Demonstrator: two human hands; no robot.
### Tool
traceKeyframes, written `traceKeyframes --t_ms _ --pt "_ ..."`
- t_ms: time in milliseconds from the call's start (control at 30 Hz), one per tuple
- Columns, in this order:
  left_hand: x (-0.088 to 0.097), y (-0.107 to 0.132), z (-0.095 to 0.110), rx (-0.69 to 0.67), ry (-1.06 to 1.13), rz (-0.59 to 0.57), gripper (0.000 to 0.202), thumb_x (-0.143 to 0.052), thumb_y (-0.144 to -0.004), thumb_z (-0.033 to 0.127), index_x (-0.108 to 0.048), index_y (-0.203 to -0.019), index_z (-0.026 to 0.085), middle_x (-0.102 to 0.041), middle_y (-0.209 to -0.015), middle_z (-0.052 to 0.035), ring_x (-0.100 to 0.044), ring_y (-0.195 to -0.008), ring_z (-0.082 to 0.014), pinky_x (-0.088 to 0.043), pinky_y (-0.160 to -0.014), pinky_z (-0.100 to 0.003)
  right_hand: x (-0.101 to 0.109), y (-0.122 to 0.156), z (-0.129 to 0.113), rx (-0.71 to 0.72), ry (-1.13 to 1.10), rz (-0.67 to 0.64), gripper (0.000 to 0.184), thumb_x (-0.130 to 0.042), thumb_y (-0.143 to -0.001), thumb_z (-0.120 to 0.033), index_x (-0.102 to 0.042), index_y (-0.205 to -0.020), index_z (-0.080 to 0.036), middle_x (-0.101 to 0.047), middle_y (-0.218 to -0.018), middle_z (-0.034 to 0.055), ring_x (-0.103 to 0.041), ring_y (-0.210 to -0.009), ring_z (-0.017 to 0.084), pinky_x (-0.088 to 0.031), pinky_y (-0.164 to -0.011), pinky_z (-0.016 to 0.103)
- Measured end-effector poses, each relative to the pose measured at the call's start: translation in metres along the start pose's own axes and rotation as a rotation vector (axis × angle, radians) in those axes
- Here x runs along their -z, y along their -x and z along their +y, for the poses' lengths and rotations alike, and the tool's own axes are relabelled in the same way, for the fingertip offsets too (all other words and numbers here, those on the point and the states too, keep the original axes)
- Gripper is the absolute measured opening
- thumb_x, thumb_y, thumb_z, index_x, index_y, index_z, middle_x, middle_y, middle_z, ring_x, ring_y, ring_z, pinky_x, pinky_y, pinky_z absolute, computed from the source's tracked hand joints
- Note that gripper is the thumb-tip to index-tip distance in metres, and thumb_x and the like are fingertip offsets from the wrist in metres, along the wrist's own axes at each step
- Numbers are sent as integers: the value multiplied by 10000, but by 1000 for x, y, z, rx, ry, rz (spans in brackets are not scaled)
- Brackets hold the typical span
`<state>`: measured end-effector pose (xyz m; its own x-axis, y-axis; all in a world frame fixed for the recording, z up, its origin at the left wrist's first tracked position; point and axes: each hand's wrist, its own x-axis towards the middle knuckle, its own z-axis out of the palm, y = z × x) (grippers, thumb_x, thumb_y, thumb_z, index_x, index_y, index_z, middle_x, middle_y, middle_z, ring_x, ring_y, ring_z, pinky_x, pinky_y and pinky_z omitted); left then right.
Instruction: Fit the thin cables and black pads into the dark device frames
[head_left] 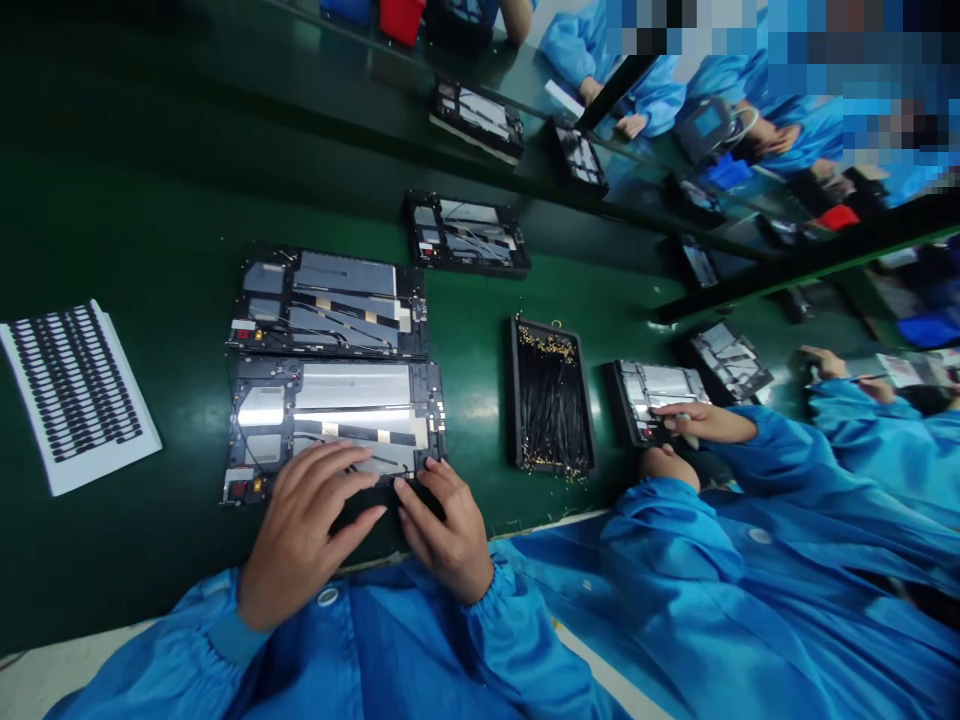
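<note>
An opened tablet (356,385) with silver battery panels and black flat cables lies in front of me. My left hand (319,525) rests over its near edge, fingers spread and curved, the thumb apart from the forefinger. At the near right corner is my right hand (450,525), its fingertips on the tablet's edge and its fingers apart. Neither hand visibly grips anything, though my fingers hide part of the near edge. Directly behind, touching this tablet, sits a second opened tablet (345,285).
To the left lies a white sheet with rows of black stickers (75,380). A black tray (512,400) of thin black cables with gold ends stands on the right. Farther back is another tablet (469,235). A co-worker's hand (697,422) works on a tablet at right.
</note>
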<state>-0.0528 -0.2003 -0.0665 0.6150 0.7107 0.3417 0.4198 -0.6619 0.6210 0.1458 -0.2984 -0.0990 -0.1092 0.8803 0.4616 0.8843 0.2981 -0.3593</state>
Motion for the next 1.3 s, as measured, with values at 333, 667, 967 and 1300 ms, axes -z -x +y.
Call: traceKeyframes --t_ms 333,667,967,1300 --pt "42 38 -30 174 -187 233 167 -702 -893 195 -667 -1043 260 -699 -1195 -55 -606 -1237 -286 -420 -1120 -558 2 7 6 34 6 -42 556 -623 -933 -137 -512 -1468 -235 -652 -1181 133 -605 -1251 305 -584 -1005 534" --pt "33 36 -29 186 -148 59 81 -691 -914 279 -626 -930 232 -691 -1196 -57 -599 -1183 -258 -453 -985 -430 -1 9 2 -158 -102 72 589 -632 -933 -115 -491 -1482 -277 -591 -1261 144 -580 -1224 307 -556 -998 566" --pt "26 36 -24 288 -207 65 177 -694 -899 332 -552 -950 239 -647 -1242 -64 -587 -1132 -270 -445 -946 -445 -3 10 3 -176 -109 94 496 -623 -941 -112 -565 -1410 -264 -612 -1259 138 -587 -1218 288 -556 -983 518" --pt "27 70 -30 540 -24 224 582 -473 -1008 407 -312 -1550 266 -453 -1535 -117 -433 -1428 -288 -404 -1173 -497 -18 11 -1 -505 -170 150 442 -461 -1046 -324 -499 -1481 -255 -648 -1338 109 -621 -1186 258 -538 -989 440"
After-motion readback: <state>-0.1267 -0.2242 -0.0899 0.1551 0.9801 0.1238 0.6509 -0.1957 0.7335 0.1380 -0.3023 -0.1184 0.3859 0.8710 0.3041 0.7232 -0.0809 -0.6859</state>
